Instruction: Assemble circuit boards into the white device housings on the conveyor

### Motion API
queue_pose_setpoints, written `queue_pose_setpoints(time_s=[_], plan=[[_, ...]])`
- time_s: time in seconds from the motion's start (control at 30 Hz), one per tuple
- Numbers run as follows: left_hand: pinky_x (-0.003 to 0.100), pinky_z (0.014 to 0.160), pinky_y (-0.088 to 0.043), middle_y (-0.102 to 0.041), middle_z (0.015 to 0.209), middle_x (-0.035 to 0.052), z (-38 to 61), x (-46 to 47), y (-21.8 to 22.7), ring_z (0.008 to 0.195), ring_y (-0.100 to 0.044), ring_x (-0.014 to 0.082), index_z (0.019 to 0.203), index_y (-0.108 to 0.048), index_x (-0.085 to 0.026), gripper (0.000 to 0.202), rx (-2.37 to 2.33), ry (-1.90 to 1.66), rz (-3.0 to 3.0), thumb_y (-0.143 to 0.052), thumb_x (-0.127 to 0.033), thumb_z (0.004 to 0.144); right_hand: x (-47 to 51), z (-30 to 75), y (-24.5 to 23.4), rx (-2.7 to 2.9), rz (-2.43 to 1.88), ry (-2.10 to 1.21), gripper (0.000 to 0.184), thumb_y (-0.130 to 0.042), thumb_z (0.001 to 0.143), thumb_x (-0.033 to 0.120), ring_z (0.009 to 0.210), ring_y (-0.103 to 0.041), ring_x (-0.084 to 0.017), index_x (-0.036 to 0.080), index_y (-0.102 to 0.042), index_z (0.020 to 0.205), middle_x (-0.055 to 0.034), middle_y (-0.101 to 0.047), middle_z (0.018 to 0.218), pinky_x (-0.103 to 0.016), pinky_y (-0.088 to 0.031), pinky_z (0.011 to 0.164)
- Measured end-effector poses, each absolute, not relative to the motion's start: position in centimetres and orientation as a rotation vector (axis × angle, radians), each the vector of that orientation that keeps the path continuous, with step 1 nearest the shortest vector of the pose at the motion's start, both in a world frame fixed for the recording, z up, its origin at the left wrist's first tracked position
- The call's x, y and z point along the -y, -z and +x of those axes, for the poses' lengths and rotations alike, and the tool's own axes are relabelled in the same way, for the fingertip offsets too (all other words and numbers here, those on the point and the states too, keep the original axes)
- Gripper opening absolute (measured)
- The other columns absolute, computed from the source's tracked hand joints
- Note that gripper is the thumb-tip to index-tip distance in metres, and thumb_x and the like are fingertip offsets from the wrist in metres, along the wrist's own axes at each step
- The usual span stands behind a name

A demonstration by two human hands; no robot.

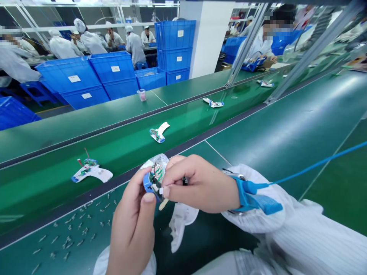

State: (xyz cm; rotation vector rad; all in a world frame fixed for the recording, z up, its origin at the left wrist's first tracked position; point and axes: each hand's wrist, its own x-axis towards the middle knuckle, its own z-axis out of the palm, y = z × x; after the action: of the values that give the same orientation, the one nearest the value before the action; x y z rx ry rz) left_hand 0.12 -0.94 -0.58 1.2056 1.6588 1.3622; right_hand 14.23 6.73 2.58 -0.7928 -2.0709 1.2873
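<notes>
Notably, a tug on the thin wires [155, 171] or a slip could drop the plastic housing [161, 162] onto the desk [94, 254] among the screws [69, 241]. Our left hand [132, 225] holds it above the desk, fingers curled shut around it; our right hand [200, 187] reaches across, fingers pinched closed at the housing, their hold hidden.

Plenty of room out past the right hand [200, 183] tbh, but that blue wrist-strap cord [315, 164] cuts across the bench [329, 198], and the conveyor's dark edge rail [86, 194] sits up front.
</notes>
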Motion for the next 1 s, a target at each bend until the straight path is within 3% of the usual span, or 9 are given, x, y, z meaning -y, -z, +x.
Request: queue_pose_setpoints(time_s=[0.17, 0.27, 0.5, 0.77, 1.0], plan=[[0.032, 0.084, -0.048, -0.068, 0.109, 0.0032, 0.2, 1.6, 0.6, 0.099, -0.064, 0.0240, 0.116, -0.062, -0.030, 0.037, -1.577, -1.403, 1.218, -0.053, -0.050, 0.087, -7.2, 14.5, -3.4, 2.221, -0.627, -1.074, 0.025, -0.050, 0.076, 0.006, 0.060, -0.044, -0.008, 0.015, -0.052, 0.052, 0.0029, -0.047, 0.052, -0.021, -0.038, 0.066], [0.032, 0.077, -0.050, -0.069, 0.110, 0.0051, -0.1, 2.0, 0.7, 0.093, -0.066, 0.0250, 0.120, -0.061, -0.028, 0.042, -1.589, -1.390, 1.240, -0.053, -0.050, 0.086, -7.2, 14.4, -3.6, 2.275, -0.575, -1.013, 0.027, -0.046, 0.076, 0.005, 0.055, -0.037, -0.008, 0.016, -0.046, 0.051, 0.0047, -0.042, 0.050, -0.024, -0.037, 0.072], [0.032, 0.072, -0.052, -0.069, 0.110, 0.0055, -0.1, 2.2, 0.2, 0.097, -0.064, 0.0277, 0.118, -0.063, -0.028, 0.043, -1.610, -1.348, 1.212, -0.056, -0.052, 0.083, -6.9, 14.3, -4.0, 2.358, -0.537, -0.956, 0.030, -0.041, 0.074, 0.006, 0.052, -0.029, -0.008, 0.018, -0.032, 0.048, 0.0047, -0.035, 0.048, -0.026, -0.035, 0.068], [0.035, 0.077, -0.052, -0.069, 0.109, 0.0074, 0.0, 2.2, 0.2, 0.096, -0.065, 0.0287, 0.118, -0.064, -0.027, 0.046, -1.596, -1.355, 1.167, -0.058, -0.053, 0.081, -7.0, 14.6, -4.1, 2.325, -0.536, -1.046, 0.027, -0.044, 0.074, 0.004, 0.054, -0.034, -0.009, 0.018, -0.041, 0.050, 0.0043, -0.046, 0.050, -0.025, -0.037, 0.070], [0.033, 0.072, -0.051, -0.067, 0.114, 0.0063, 0.2, 2.2, 0.0, 0.097, -0.064, 0.0276, 0.114, -0.066, -0.027, 0.040, -1.597, -1.361, 1.189, -0.056, -0.052, 0.083, -7.1, 14.6, -3.9, 2.315, -0.503, -1.061, 0.027, -0.044, 0.075, 0.006, 0.055, -0.037, -0.008, 0.017, -0.045, 0.051, 0.0037, -0.047, 0.051, -0.025, -0.037, 0.068]])
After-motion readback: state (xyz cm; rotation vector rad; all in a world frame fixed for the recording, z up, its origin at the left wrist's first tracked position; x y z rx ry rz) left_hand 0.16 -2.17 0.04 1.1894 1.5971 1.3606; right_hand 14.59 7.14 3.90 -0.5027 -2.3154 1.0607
